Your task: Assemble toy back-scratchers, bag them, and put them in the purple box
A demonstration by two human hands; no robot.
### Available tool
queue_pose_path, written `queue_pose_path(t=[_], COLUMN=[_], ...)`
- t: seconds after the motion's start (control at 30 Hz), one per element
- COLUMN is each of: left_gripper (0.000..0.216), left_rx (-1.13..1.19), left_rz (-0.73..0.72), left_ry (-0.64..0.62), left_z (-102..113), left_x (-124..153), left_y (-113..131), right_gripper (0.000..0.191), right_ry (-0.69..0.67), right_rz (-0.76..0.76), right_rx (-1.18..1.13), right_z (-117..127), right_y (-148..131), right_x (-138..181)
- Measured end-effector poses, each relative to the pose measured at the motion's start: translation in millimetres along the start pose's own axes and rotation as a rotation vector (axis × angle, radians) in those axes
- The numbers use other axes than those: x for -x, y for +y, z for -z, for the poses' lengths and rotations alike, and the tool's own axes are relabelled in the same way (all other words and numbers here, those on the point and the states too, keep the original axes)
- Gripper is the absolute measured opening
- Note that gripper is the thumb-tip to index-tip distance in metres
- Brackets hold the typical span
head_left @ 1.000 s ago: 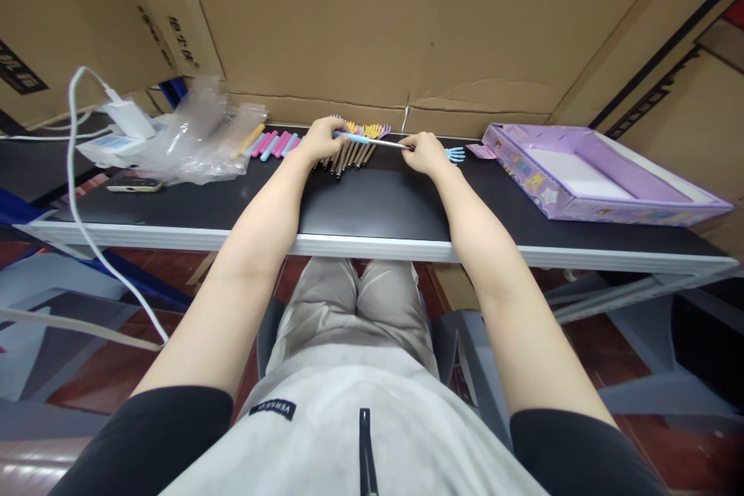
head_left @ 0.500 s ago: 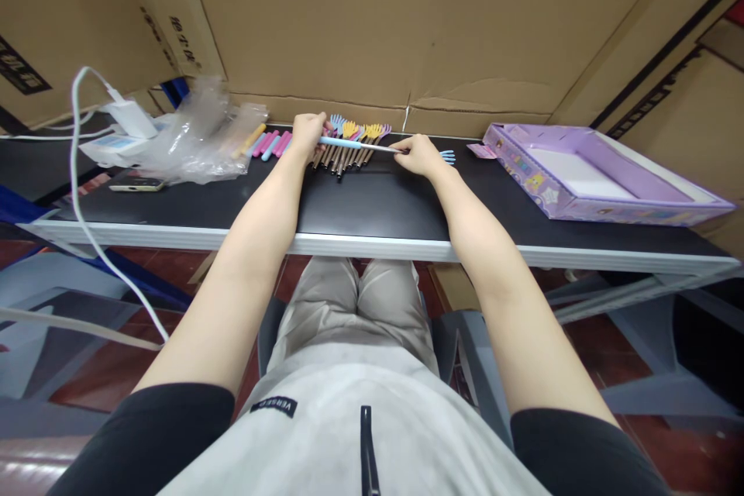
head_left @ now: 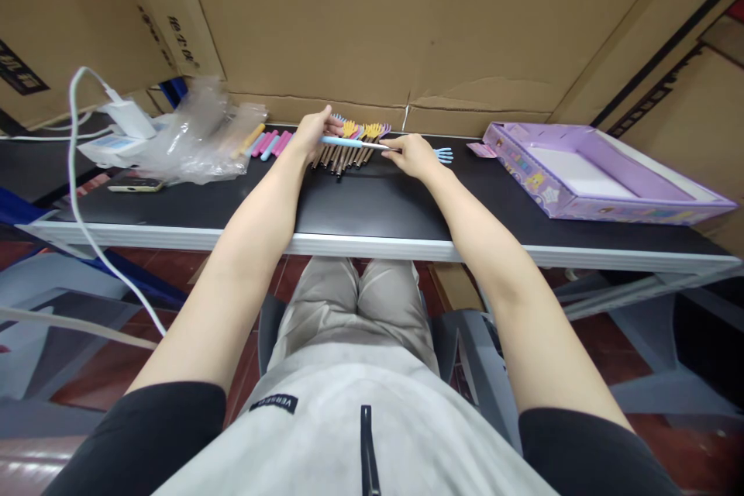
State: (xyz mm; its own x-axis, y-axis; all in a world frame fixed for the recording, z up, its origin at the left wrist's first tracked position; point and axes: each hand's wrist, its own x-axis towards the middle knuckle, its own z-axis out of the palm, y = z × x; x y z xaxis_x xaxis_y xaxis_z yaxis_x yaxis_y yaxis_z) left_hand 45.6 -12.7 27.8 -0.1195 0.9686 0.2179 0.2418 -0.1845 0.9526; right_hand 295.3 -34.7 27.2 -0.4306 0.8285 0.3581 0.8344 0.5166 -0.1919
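A back scratcher [head_left: 342, 142] with a light-blue handle, a metal rod and a blue hand-shaped head lies level across both hands, above the table. At the handle's left end is my left hand [head_left: 314, 132], its fingers loosely around the handle and partly stretched out. My right hand [head_left: 410, 154] pinches the rod close to the head, which sticks out beyond it on the right. Behind and below lies a row of other back scratchers [head_left: 342, 159] with brown rod ends and yellow, blue and purple heads.
Pink, blue and orange handles [head_left: 273, 144] lie left of my left hand. Further left are clear plastic bags [head_left: 201, 143], a phone-like device [head_left: 136, 184] and a white charger with cable [head_left: 132, 118]. A purple box tray [head_left: 633, 211] stands at right. Cardboard [head_left: 372, 23] walls the back.
My right hand has moved slightly left toward the handle, and the bare rod between the hands looks shorter. The blue head shows more. My left fingers have loosened and stretched.
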Motion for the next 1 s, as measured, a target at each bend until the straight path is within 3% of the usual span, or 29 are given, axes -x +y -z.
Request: queue_pose_path(t=[0.47, 0.6, 0.77, 1.0], left_gripper=[0.054, 0.057, 0.051, 0.060], left_rx=[-0.018, -0.070, -0.154, -0.120], left_rz=[-0.024, -0.027, -0.082, -0.087], left_ry=[-0.058, -0.037, 0.047, 0.096], left_z=[-33, -35, -31, -8], left_x=[9, 6, -2, -24], left_y=[10, 5, -5, -27], right_gripper=[0.047, 0.039, 0.030, 0.032], right_ry=[0.004, -0.012, -0.069, -0.019], right_rz=[0.063, 0.062, 0.064, 0.057], right_rx=[0.059, 0.048, 0.026, 0.131], right_z=[-2, -2, 5, 11], right_y=[-17, -15, -12, 7], right_x=[3, 0, -4, -5])
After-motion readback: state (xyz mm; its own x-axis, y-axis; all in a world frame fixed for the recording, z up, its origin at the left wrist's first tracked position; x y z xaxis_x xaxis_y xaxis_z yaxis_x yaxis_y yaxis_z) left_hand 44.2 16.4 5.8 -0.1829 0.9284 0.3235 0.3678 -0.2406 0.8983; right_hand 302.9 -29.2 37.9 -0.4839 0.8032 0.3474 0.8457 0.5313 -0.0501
